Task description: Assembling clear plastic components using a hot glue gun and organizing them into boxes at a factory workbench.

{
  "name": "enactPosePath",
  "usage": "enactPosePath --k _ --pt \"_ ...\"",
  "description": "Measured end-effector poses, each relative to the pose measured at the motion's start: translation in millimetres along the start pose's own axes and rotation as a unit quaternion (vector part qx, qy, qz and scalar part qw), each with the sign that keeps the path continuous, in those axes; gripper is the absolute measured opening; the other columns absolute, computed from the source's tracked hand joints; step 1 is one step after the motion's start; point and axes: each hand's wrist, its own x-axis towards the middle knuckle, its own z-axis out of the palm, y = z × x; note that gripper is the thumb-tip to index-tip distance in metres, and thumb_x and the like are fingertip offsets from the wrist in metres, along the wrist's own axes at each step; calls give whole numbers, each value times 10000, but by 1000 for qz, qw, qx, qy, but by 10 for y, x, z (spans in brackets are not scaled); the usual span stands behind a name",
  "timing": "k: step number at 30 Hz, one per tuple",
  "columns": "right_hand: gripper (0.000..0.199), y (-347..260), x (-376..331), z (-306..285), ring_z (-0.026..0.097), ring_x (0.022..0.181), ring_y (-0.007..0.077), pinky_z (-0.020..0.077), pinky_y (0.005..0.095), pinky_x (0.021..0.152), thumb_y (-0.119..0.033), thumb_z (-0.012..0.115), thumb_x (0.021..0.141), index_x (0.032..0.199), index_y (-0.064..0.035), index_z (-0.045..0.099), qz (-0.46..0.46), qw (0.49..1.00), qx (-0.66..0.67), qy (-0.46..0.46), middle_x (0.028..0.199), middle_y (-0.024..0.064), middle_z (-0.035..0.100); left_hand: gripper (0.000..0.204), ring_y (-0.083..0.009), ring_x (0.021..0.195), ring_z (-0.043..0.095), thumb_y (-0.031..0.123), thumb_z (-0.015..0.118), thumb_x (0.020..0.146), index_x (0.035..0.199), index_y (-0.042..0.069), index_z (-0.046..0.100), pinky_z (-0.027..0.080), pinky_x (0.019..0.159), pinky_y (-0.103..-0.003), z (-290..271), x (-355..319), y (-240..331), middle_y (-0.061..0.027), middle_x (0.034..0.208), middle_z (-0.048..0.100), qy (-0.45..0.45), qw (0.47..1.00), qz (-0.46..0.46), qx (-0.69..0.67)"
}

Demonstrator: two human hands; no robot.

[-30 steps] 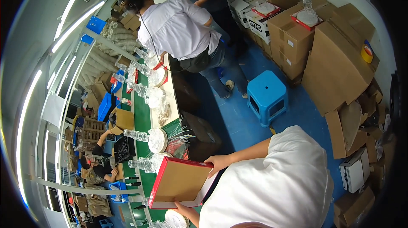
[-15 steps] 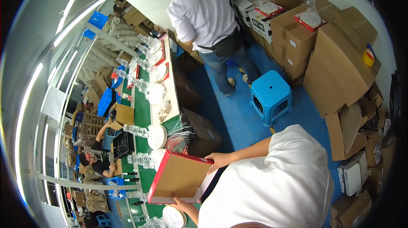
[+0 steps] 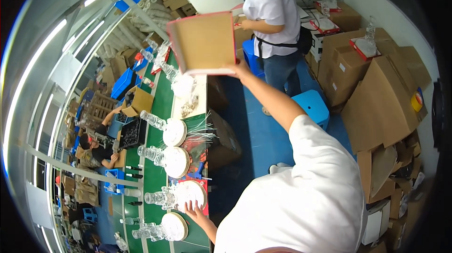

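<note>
My right hand [image 3: 239, 70] grips the near lower corner of a shallow red-edged cardboard box [image 3: 205, 41], held up off the bench with its brown inside showing. My left hand [image 3: 196, 211] has its fingers spread at the rim of a clear glass piece [image 3: 192, 195] with a round pale base. That piece lies on its side on something red [image 3: 203, 184]. Similar glass pieces lie beside it: one glass piece [image 3: 175, 227] below, another glass piece [image 3: 176, 162] above.
The green bench [image 3: 155, 177] carries thin wires [image 3: 202, 133] and a blue tool [image 3: 197, 170]. A co-worker [image 3: 270, 12] stands beyond the box, near a blue stool [image 3: 310, 104]. Large cartons [image 3: 346, 60] stand at right. Another person [image 3: 99, 147] sits across the bench.
My right hand has swung the box up and away from me. My left hand has let go of it and moved to the glass piece. The co-worker has turned and shifted right.
</note>
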Motion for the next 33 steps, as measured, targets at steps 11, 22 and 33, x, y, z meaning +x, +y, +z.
enactPosePath --k 11,22,33 --pt "423 -118 202 -136 619 951 238 564 376 757 -60 688 731 1117 -87 517 28 992 105 64 1060 87 603 462 -214 1142 478 176 495 909 1326 67 331 339 972 -364 -194 -177 -79 -129 1321 402 50 998 -38 -16" --pt "323 -111 -313 99 601 793 146 502 288 697 -63 700 682 978 -58 570 27 997 41 53 895 42 611 414 -261 1145 488 168 471 913 1300 71 362 363 940 -378 -133 -197 -52 -130 1318 416 16 999 -35 -8" --pt "279 192 -797 142 515 672 79 428 235 631 -80 725 652 893 -37 593 -100 991 -85 16 740 -13 574 393 -226 1128 500 163 454 932 1297 55 357 375 933 -347 -178 -258 -101 -135 1311 415 2 999 -45 -4"
